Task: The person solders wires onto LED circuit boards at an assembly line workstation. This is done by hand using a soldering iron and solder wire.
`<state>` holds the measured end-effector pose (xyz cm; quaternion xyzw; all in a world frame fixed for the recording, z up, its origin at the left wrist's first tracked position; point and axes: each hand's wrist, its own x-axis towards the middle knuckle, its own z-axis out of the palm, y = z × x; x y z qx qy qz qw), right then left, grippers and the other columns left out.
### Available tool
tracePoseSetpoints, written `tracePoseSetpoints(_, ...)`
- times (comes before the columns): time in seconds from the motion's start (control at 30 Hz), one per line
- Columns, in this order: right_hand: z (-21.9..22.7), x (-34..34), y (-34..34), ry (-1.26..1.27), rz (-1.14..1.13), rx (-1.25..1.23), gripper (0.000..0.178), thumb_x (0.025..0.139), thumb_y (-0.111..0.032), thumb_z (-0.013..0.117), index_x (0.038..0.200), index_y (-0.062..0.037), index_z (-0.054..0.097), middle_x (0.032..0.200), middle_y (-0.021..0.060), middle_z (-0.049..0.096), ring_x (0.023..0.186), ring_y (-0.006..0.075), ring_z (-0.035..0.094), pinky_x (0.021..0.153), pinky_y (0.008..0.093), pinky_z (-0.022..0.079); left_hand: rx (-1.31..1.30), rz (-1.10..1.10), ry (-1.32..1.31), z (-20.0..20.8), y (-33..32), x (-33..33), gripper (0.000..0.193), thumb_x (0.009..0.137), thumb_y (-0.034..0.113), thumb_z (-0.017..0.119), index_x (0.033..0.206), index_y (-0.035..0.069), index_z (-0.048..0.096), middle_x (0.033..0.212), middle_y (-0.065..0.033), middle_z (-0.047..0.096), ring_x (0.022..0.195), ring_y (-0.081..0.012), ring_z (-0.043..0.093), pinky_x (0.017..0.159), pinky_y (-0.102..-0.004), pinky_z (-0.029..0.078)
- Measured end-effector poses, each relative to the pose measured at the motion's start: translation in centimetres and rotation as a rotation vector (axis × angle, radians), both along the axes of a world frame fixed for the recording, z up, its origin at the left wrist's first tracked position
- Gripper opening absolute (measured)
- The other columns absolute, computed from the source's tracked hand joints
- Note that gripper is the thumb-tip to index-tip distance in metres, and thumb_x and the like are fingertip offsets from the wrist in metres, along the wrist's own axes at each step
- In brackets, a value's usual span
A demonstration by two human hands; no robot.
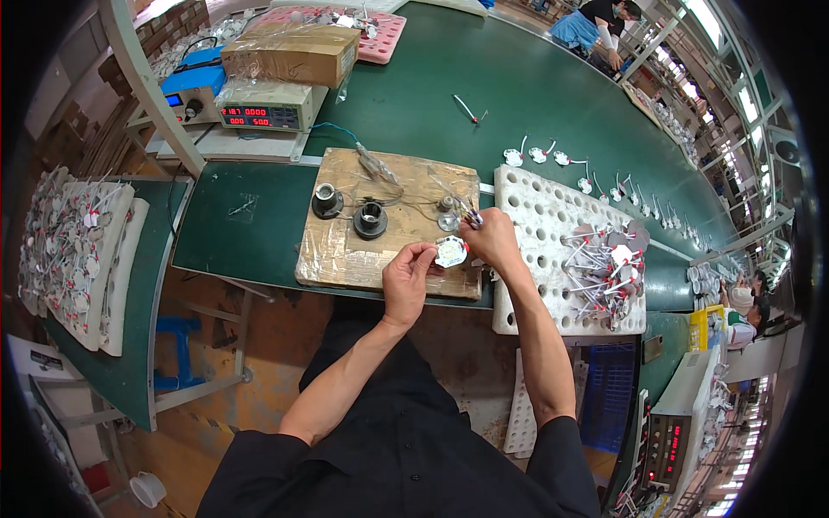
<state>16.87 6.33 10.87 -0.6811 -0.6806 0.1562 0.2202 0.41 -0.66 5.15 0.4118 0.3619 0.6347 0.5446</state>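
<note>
Between thumb and fingers, my left hand (406, 281) pinches the edge of a small white disc-shaped circuit board (450, 253) with a red spot at its right side. My right hand (492, 236) is closed just beyond it, around a thin bundle of wires or a slim tool (469, 215); the fingers hide most of it. Both hands are above a worn wooden board (345, 250) partly wrapped in clear film. Two dark round lamp sockets (370, 220) and a smaller metal fitting (446, 205) are mounted on it, with wires running between them.
Right of the wooden board, a white foam tray (518, 302) with holes carries a heap of wired white discs (609, 268). More wired discs (562, 159) trail along the green bench. A meter (268, 115) with red digits stands behind, under a cardboard box (289, 53). Another person (600, 30) works far right.
</note>
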Motion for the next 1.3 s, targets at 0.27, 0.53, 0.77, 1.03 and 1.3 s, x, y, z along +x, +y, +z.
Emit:
tracePoseSetpoints(0.27,-2.2,1.6,1.6,-0.069,0.026,0.054,0.027,0.077,-0.022,0.07,0.072,0.0037,0.065,0.063,0.0226,0.062,0.06,0.0384,0.062,0.059,0.044,0.049,-0.082,-0.085,-0.15,0.0,0.0,-0.3,0.019,0.09,0.003,0.066,0.108,-0.004,0.065,0.092,-0.0055,0.07,0.079,-0.009,0.066,0.069,-0.024,0.055)
tracePoseSetpoints(0.53,-3.3,-1.9,2.6,0.275,0.149,0.407,0.034,0.076,-0.024,0.074,0.066,0.0057,0.06,0.06,0.0213,0.06,0.054,0.0334,0.06,0.053,0.0409,0.047,-0.238,0.128,0.348,-12.2,2.8,-1.0,0.016,0.082,0.009,0.073,0.096,0.002,0.068,0.077,0.0004,0.066,0.069,-0.0067,0.059,0.066,-0.0238,0.05)
tracePoseSetpoints(0.77,-2.4,1.0,-0.1,0.356,0.277,0.368,0.033,0.076,-0.024,0.073,0.067,0.0056,0.061,0.061,0.0221,0.06,0.056,0.0347,0.061,0.055,0.0417,0.048,-0.138,-0.034,0.184,2.8,-0.9,-1.9,0.013,0.087,-0.001,0.066,0.1,-0.002,0.064,0.082,-0.0007,0.066,0.074,-0.0073,0.062,0.067,-0.023,0.052)
tracePoseSetpoints(1.03,-1.9,-1.0,2.0,0.292,0.272,0.287,0.032,0.075,-0.024,0.073,0.069,0.0055,0.062,0.063,0.023,0.061,0.059,0.0362,0.062,0.056,0.0426,0.048,-0.151,-0.094,-0.281,-0.7,0.4,-1.3,0.012,0.088,-0.003,0.063,0.1,-0.003,0.063,0.082,-0.0028,0.067,0.072,-0.0069,0.062,0.067,-0.022,0.052)
tracePoseSetpoints(1.3,-1.8,-0.1,2.1,0.204,0.202,0.206,0.031,0.075,-0.024,0.073,0.07,0.0053,0.064,0.065,0.0239,0.061,0.061,0.0376,0.062,0.058,0.0435,0.049,-0.128,-0.026,-0.004,1.8,-0.4,-1.9,0.012,0.088,-0.002,0.063,0.099,-0.003,0.062,0.082,-0.0035,0.067,0.073,-0.0072,0.063,0.068,-0.0223,0.052)
